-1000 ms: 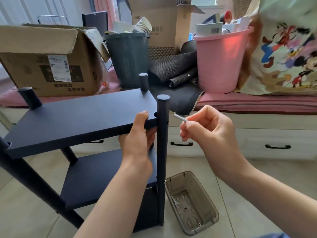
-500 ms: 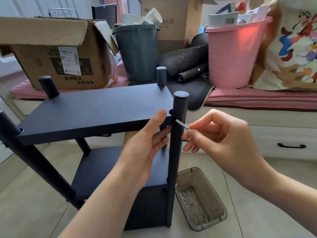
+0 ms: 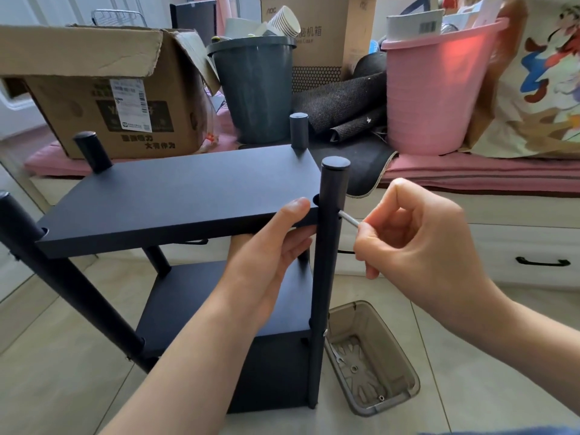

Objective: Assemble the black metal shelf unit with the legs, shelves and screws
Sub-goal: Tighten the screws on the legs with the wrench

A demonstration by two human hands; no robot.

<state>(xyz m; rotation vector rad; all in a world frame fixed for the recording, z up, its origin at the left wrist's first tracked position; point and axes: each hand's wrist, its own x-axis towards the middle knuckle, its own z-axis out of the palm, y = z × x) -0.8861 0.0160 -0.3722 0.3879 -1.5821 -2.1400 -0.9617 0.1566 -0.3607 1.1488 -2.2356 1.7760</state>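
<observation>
The black shelf unit stands on the floor with its top shelf [image 3: 175, 196] resting between round black legs. My left hand [image 3: 270, 246] grips the shelf's near right corner, thumb on top, fingers underneath. Beside it rises the front right leg [image 3: 328, 246]. My right hand [image 3: 417, 237] pinches a silver screw [image 3: 348, 218] whose tip sits at a hole in that leg, level with the top shelf. A lower shelf [image 3: 201, 302] is fixed below. Other legs stand at the back [image 3: 298, 130], back left [image 3: 92, 152] and front left [image 3: 56, 277].
A translucent brown tray [image 3: 405, 394] with a small wrench and a few fittings lies on the tiled floor right of the unit. Behind are a cardboard box [image 3: 103, 98], a grey bin [image 3: 255, 92], a pink bucket [image 3: 436, 89] and white drawers [image 3: 518, 246].
My right hand moved left and brought the screw tip from open air to the hole in the front right leg. My left hand stays on the shelf corner.
</observation>
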